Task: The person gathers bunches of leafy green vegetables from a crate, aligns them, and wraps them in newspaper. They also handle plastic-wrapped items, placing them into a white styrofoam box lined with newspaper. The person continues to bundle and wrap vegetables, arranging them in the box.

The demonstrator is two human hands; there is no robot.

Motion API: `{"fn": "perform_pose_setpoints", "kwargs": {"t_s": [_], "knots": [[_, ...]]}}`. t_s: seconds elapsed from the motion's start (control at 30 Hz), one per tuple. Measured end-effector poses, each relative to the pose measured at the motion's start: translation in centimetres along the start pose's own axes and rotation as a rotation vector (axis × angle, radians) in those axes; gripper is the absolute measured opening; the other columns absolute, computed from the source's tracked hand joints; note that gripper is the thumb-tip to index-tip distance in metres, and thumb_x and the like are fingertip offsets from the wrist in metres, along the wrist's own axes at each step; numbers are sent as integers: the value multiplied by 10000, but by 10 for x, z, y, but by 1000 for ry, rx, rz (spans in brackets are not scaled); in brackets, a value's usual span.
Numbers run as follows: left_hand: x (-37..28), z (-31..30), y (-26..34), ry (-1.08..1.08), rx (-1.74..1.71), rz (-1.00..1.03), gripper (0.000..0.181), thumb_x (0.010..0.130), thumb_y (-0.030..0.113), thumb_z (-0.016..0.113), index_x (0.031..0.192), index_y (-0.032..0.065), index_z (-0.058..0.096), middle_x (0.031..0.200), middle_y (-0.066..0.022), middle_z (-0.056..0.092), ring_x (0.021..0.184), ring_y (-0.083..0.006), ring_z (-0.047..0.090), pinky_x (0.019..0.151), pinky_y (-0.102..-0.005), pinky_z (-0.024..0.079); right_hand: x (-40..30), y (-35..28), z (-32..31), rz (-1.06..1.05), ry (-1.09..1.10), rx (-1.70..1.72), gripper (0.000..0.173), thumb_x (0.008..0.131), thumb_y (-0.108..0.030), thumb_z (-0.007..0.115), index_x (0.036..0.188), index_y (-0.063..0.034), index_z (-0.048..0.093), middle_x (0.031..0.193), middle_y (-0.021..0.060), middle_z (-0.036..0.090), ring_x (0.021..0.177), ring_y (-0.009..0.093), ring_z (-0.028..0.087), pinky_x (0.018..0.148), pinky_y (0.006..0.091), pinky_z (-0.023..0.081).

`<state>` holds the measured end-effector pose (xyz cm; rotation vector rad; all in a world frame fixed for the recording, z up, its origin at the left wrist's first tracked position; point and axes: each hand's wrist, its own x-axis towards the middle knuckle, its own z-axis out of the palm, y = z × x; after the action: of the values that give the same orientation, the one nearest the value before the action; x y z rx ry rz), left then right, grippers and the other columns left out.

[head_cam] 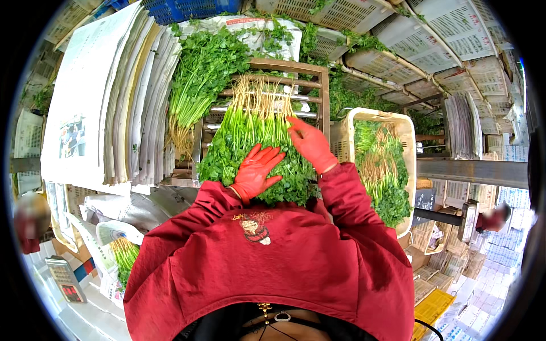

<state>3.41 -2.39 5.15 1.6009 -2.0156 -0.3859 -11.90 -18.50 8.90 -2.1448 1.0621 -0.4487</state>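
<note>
Before me a spread of rooted leafy herbs (256, 132), apparently coriander, lies on a slatted metal rack (322, 91), roots away from me and leaves towards me. My left hand (259, 169), in a red glove, rests flat on the leaves with its fingers apart. The red-gloved right hand (311, 144) touches the right edge of the stems with its fingertips, just below the roots. Neither hand is closed around anything that I can see. Left of the spread, another heap of the same herb (209, 72) leans over the rack, beside a thick stack of newspapers (123, 102).
A cream plastic crate (413, 170) with bundled herbs stands close on the right. Beyond it are a steel beam (473, 171) and a second paper stack (463, 128). Lower left sits a scale display (66, 279). Other people (495, 217) appear at both sides; stacked crates (448, 30) fill the back.
</note>
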Motion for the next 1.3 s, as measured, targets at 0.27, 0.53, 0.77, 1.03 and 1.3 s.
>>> {"fn": "perform_pose_setpoints", "kwargs": {"t_s": [0.27, 0.53, 0.77, 1.03, 1.3], "knots": [[-9, -52, 7, 228, -131, 61, 340, 877, 298, 672, 1170, 127, 701, 1187, -80, 691, 1139, -285, 629, 1166, -538, 260, 30, -12, 8, -54, 52, 160, 238, 944, -161, 636, 1169, -128, 704, 853, 98, 697, 697, 142, 589, 681, 280, 498], [-6, -55, -3, 437, 68, -244, 518, 842, 272, 715, 1323, 124, 591, 1305, -102, 607, 1268, -345, 513, 1176, -576, 185, 58, -32, 19, -38, -136, 42, 279, 903, -315, 671, 1142, -178, 713, 879, 153, 707, 782, 307, 674, 700, 379, 533], [-8, -12, -16, 87, 123, -308, 616, 781, 365, 754, 1351, 206, 583, 1429, -86, 518, 1362, -375, 401, 1177, -597, 146, 125, -3, 39, -140, -258, -385, 180, 807, -259, 619, 821, -120, 733, 866, 164, 713, 816, 367, 681, 743, 463, 545], [-14, -10, -17, 98, 99, -317, 591, 765, 351, 770, 1312, 202, 602, 1410, -82, 537, 1337, -373, 424, 1159, -608, 167, 116, -17, 40, -94, -505, -222, 266, 823, -341, 695, 1053, -213, 737, 926, 129, 726, 884, 338, 692, 802, 440, 546], [-6, -41, -7, 259, -134, -283, 472, 789, 197, 757, 1240, 105, 652, 1310, -174, 582, 1294, -378, 461, 1158, -575, 210, 100, 49, -35, 44, 208, -1, 480, 899, -415, 653, 1178, -26, 630, 932, 200, 703, 897, 342, 677, 821, 401, 535]]}}
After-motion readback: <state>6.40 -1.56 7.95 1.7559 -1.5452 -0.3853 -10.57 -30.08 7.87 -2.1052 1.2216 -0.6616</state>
